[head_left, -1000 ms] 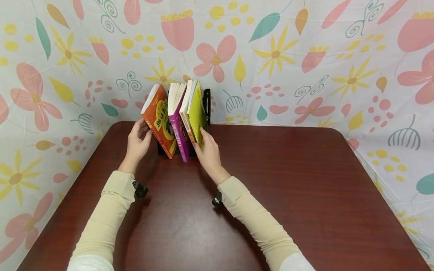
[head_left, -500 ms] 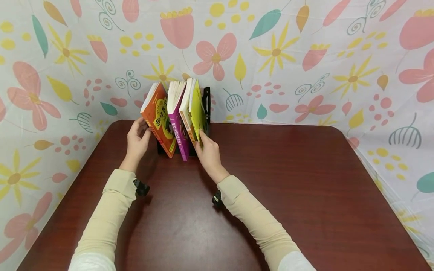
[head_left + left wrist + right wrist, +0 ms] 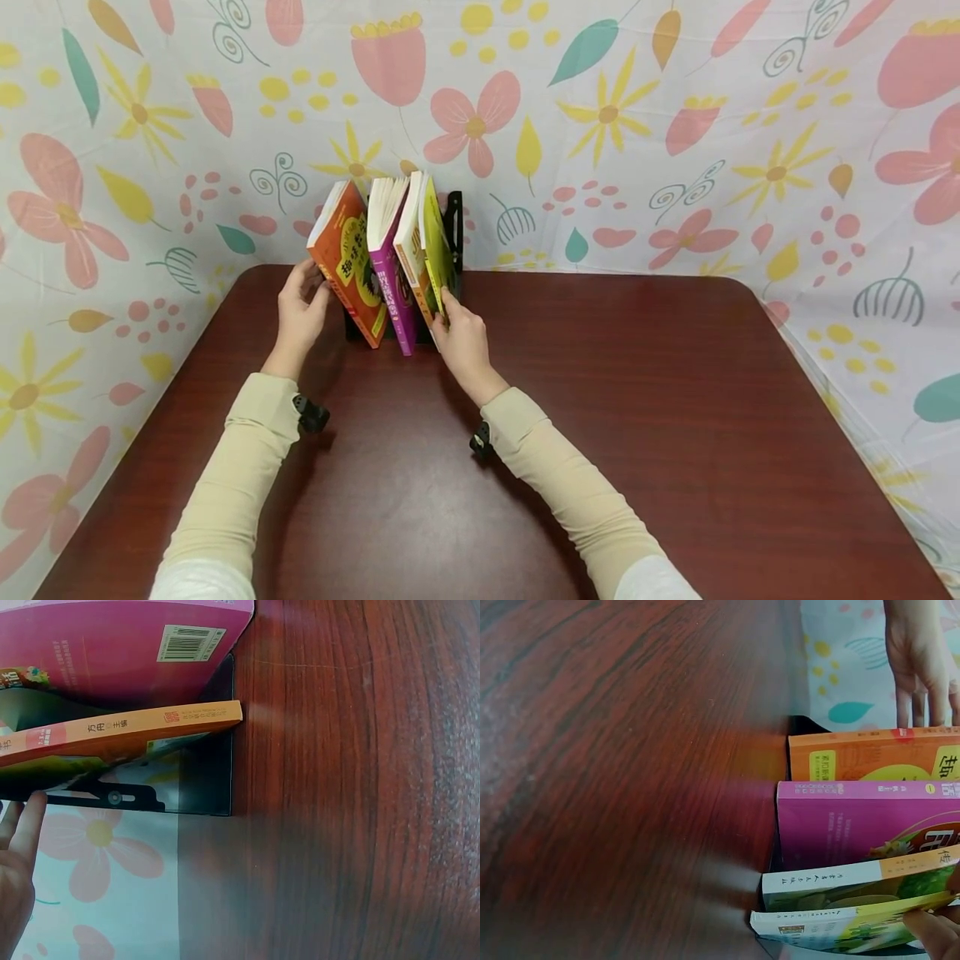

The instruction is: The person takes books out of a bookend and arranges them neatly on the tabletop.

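Observation:
Several books stand leaning in a black book stand (image 3: pixel 456 221) at the back of the table. My right hand (image 3: pixel 465 342) pinches the yellow-green book (image 3: pixel 437 237) at the right end by its spine side. Beside it is a thinner book with a white and orange spine (image 3: pixel 415 279), then a thick purple book (image 3: pixel 393 300), then an orange book (image 3: pixel 348 258) leaning left. My left hand (image 3: pixel 302 308) is at the orange book's outer side, fingers fairly straight. In the left wrist view its fingertips touch the black side frame of the stand (image 3: pixel 97 793).
The dark red-brown wooden table (image 3: pixel 637 417) extends in front of and to the right of the stand. A floral cloth (image 3: pixel 600 125) hangs behind the table and along both sides. Each wrist carries a small black camera (image 3: pixel 311 414).
The yellow-green book has come slightly apart from the white-and-orange one, whose cover now shows more. My right fingers have closed further round its edge. My left hand stays almost still.

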The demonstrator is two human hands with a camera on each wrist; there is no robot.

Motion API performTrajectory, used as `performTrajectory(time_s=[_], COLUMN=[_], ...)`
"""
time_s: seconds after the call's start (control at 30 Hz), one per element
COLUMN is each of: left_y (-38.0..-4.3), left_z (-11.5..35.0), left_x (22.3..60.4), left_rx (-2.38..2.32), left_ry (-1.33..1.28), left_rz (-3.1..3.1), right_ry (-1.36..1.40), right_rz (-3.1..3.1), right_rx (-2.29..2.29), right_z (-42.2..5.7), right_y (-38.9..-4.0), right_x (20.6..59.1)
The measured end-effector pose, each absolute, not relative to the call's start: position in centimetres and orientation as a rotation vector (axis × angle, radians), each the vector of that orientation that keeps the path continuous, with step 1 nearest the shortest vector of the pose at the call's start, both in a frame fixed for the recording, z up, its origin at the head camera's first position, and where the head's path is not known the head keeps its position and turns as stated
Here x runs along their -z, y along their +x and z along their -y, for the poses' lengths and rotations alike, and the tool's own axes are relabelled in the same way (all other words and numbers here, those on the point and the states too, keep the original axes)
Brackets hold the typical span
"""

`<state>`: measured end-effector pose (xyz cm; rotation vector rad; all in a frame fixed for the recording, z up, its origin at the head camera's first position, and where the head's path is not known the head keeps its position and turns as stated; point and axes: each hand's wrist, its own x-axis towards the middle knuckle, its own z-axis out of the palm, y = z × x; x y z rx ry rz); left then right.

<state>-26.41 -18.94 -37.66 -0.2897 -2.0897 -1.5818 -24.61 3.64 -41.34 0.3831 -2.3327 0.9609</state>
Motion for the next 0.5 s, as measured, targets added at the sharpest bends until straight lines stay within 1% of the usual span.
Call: performTrajectory(time_s=[0.5], left_y=[-26.40], left_z=[18.86], left_x=[37.69], left_rx=[1.584], left_ry=[-0.291], left_rz=[2.074], right_ry=[0.418], right_rz=[2.295], right_rx=[-0.950], right_z=[-4.17], right_y=[-23.68], right_x=[41.49])
